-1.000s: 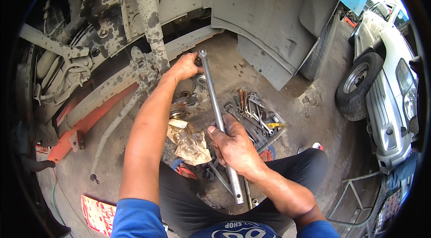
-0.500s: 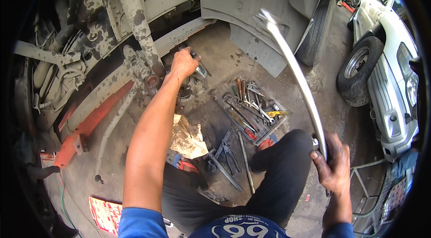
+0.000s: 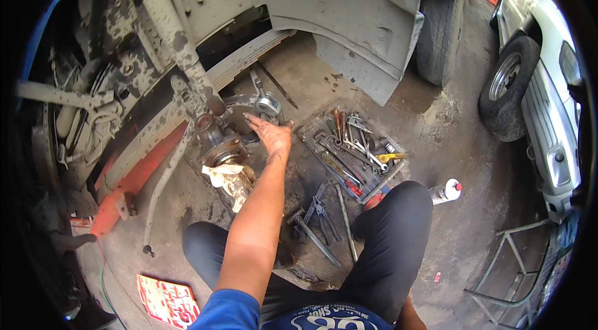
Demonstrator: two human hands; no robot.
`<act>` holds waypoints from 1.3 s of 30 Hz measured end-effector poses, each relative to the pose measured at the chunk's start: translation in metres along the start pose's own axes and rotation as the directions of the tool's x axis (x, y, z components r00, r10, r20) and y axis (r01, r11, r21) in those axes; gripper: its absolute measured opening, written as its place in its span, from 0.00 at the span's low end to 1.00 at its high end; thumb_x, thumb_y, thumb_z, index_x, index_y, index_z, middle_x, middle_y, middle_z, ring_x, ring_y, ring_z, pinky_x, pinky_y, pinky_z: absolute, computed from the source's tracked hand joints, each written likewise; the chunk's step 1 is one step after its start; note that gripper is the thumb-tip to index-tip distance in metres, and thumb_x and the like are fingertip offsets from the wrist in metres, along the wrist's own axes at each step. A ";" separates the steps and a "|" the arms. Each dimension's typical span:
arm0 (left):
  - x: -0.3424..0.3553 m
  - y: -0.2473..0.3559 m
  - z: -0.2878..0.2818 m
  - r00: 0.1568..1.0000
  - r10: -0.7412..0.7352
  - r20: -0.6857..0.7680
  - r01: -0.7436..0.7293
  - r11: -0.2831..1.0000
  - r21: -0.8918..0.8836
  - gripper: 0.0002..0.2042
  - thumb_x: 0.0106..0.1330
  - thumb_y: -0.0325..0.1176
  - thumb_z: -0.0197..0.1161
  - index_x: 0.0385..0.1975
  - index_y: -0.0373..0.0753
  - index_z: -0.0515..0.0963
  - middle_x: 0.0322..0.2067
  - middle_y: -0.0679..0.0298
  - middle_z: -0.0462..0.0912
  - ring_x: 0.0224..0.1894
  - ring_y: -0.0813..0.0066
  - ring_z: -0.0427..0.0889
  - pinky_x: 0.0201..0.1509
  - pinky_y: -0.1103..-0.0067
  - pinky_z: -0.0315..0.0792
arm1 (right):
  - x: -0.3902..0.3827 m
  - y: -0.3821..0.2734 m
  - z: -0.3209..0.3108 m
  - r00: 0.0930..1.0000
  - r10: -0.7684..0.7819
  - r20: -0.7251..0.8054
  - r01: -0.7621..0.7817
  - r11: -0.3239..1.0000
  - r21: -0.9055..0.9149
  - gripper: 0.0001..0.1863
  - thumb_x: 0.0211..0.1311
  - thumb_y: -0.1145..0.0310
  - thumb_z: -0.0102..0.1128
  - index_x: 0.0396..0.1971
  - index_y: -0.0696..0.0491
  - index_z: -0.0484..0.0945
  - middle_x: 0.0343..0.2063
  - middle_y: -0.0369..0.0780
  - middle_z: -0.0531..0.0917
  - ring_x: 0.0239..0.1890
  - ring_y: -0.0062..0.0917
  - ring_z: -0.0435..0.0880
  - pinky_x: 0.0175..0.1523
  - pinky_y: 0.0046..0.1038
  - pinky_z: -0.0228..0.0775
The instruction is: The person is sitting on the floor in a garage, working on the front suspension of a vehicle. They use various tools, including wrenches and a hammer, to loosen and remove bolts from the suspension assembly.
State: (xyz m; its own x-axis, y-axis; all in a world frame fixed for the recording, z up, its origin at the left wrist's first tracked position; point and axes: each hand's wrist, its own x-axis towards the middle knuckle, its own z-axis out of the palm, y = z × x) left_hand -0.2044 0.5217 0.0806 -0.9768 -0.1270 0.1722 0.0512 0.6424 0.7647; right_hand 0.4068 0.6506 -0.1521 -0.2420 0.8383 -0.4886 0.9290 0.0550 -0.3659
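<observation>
My left hand (image 3: pixel 273 136) is open, fingers stretched, palm turned toward the greasy wheel-end parts under the raised vehicle. Just beyond its fingertips is a silver metal fitting with a round face (image 3: pixel 268 104). To its left stands a dark, greasy axle end (image 3: pixel 225 150). A crumpled, stained sheet of paper (image 3: pixel 229 184) lies against that axle end, left of my forearm. Of my right arm only a bit of skin shows at the lower edge, beside my right thigh; the hand itself is out of sight.
A tray of wrenches and screwdrivers (image 3: pixel 367 174) sits ahead. Pliers (image 3: pixel 325 218), a hammer (image 3: pixel 317 243) and a metal rod (image 3: pixel 346 221) lie between my legs. Past my right knee is a white bottle with a red cap (image 3: pixel 445 192). A red jack (image 3: pixel 112 208) is at left.
My left hand has come back from the silver fitting and opened. My right hand has dropped out of view, and the long shiny bar it held no longer shows.
</observation>
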 end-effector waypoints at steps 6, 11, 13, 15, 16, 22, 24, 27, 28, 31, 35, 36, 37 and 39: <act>0.031 0.006 -0.002 0.984 -0.159 0.082 0.108 0.895 0.434 0.74 0.40 0.60 0.84 0.76 0.29 0.35 0.70 0.40 0.64 0.74 0.53 0.63 0.80 0.55 0.47 | 0.017 0.046 0.071 0.952 0.199 0.233 -0.179 0.978 -0.104 0.20 0.68 0.65 0.54 0.53 0.61 0.75 0.41 0.52 0.85 0.44 0.43 0.82 0.48 0.41 0.75; 0.026 0.014 0.000 0.992 -0.104 0.072 0.060 0.886 0.459 0.66 0.40 0.65 0.80 0.70 0.24 0.51 0.48 0.43 0.85 0.57 0.51 0.83 0.76 0.57 0.56 | 0.022 0.081 0.103 0.906 0.259 0.336 -0.208 0.961 -0.181 0.22 0.70 0.59 0.51 0.53 0.61 0.77 0.43 0.54 0.85 0.47 0.49 0.84 0.49 0.45 0.75; 0.028 0.015 -0.001 0.987 -0.123 0.107 0.058 0.879 0.473 0.61 0.40 0.63 0.81 0.65 0.22 0.58 0.44 0.43 0.87 0.54 0.51 0.85 0.74 0.61 0.60 | 0.024 0.083 0.102 0.897 0.248 0.366 -0.172 0.958 -0.228 0.23 0.70 0.57 0.50 0.53 0.61 0.77 0.43 0.55 0.86 0.48 0.51 0.84 0.50 0.46 0.76; 0.030 0.015 -0.003 0.990 -0.093 0.108 0.032 0.887 0.461 0.54 0.41 0.59 0.82 0.59 0.23 0.63 0.43 0.43 0.87 0.51 0.49 0.86 0.65 0.66 0.71 | 0.032 0.060 0.084 0.927 0.091 0.363 -0.006 0.973 -0.230 0.24 0.71 0.55 0.49 0.53 0.60 0.78 0.44 0.55 0.86 0.49 0.53 0.85 0.50 0.48 0.76; 0.031 0.015 -0.004 0.990 -0.096 0.103 0.038 0.887 0.461 0.54 0.41 0.59 0.82 0.60 0.23 0.64 0.43 0.43 0.87 0.51 0.49 0.86 0.63 0.67 0.73 | 0.031 0.045 0.059 0.928 -0.213 0.307 0.202 0.977 0.067 0.23 0.70 0.55 0.51 0.50 0.61 0.79 0.42 0.59 0.84 0.48 0.58 0.82 0.49 0.52 0.75; 0.026 0.012 0.000 0.997 -0.070 0.018 0.055 0.894 0.445 0.48 0.42 0.56 0.82 0.54 0.22 0.69 0.43 0.43 0.87 0.50 0.49 0.86 0.57 0.66 0.78 | 0.099 -0.271 -0.130 0.750 -0.560 -0.353 0.642 0.744 0.184 0.12 0.65 0.72 0.62 0.45 0.62 0.81 0.40 0.55 0.87 0.43 0.47 0.88 0.47 0.42 0.77; 0.026 0.011 0.000 0.994 -0.096 0.055 0.063 0.903 0.425 0.48 0.43 0.58 0.80 0.56 0.25 0.68 0.44 0.44 0.87 0.50 0.49 0.86 0.57 0.66 0.77 | 0.097 -0.398 -0.189 0.519 -0.820 -0.244 0.854 0.487 0.182 0.13 0.68 0.69 0.61 0.46 0.61 0.79 0.39 0.50 0.86 0.42 0.41 0.87 0.48 0.38 0.77; 0.028 0.009 -0.001 0.994 -0.092 0.052 0.062 0.906 0.419 0.48 0.44 0.59 0.79 0.55 0.26 0.68 0.44 0.45 0.87 0.49 0.49 0.86 0.56 0.65 0.77 | 0.055 -0.564 -0.205 -0.036 -0.998 -0.043 0.996 -0.040 0.085 0.19 0.69 0.63 0.60 0.54 0.57 0.77 0.45 0.53 0.84 0.50 0.49 0.83 0.56 0.45 0.75; 0.029 0.009 -0.001 0.995 -0.086 0.041 0.062 0.910 0.410 0.47 0.43 0.58 0.79 0.54 0.25 0.68 0.42 0.44 0.87 0.48 0.49 0.86 0.56 0.65 0.77 | 0.034 -0.604 -0.196 -0.122 -0.988 0.096 0.992 -0.119 0.041 0.21 0.70 0.62 0.59 0.58 0.58 0.75 0.47 0.54 0.83 0.52 0.49 0.82 0.58 0.45 0.75; 0.032 0.007 0.003 0.995 -0.091 0.042 0.066 0.909 0.410 0.46 0.43 0.57 0.79 0.53 0.26 0.67 0.41 0.43 0.87 0.47 0.49 0.86 0.58 0.66 0.76 | -0.023 -0.698 -0.151 -0.338 -0.921 0.193 0.938 -0.347 -0.015 0.26 0.68 0.63 0.60 0.63 0.54 0.72 0.47 0.53 0.84 0.52 0.46 0.84 0.57 0.43 0.77; 0.034 0.003 0.003 0.993 -0.107 0.044 0.079 0.907 0.414 0.47 0.43 0.57 0.79 0.54 0.28 0.64 0.43 0.45 0.86 0.50 0.51 0.85 0.63 0.66 0.72 | -0.061 -0.778 -0.114 -0.248 -0.792 0.558 0.852 -0.453 -0.264 0.22 0.59 0.74 0.59 0.55 0.58 0.78 0.44 0.51 0.86 0.52 0.43 0.85 0.55 0.39 0.79; 0.035 0.002 0.003 0.992 -0.116 0.054 0.087 0.918 0.387 0.49 0.43 0.57 0.79 0.56 0.28 0.62 0.43 0.45 0.86 0.51 0.52 0.84 0.66 0.67 0.69 | -0.062 -0.785 -0.109 -0.266 -0.784 0.561 0.829 -0.483 -0.283 0.19 0.59 0.75 0.59 0.51 0.59 0.80 0.43 0.50 0.87 0.51 0.42 0.86 0.55 0.39 0.79; 0.036 0.001 0.003 0.988 -0.131 0.078 0.092 0.921 0.378 0.48 0.43 0.57 0.79 0.56 0.28 0.62 0.45 0.44 0.85 0.52 0.53 0.84 0.66 0.67 0.69 | -0.062 -0.790 -0.107 -0.217 -0.771 0.599 0.816 -0.480 -0.322 0.19 0.60 0.74 0.59 0.51 0.60 0.79 0.43 0.50 0.87 0.50 0.42 0.86 0.54 0.39 0.79; 0.037 0.000 0.002 0.990 -0.118 0.080 0.082 0.929 0.360 0.47 0.44 0.56 0.79 0.55 0.28 0.63 0.47 0.44 0.84 0.52 0.52 0.83 0.66 0.67 0.68 | -0.061 -0.791 -0.102 -0.181 -0.749 0.638 0.774 -0.508 -0.378 0.18 0.61 0.73 0.58 0.50 0.62 0.79 0.42 0.51 0.87 0.49 0.42 0.87 0.53 0.39 0.80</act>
State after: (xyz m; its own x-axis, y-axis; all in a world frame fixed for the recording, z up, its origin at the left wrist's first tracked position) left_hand -0.2408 0.5185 0.0855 -0.9895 -0.1416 0.0306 -0.1074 0.8586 0.5012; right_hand -0.2850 0.6115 0.2482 -0.8303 -0.5386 -0.1432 -0.5540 0.8256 0.1072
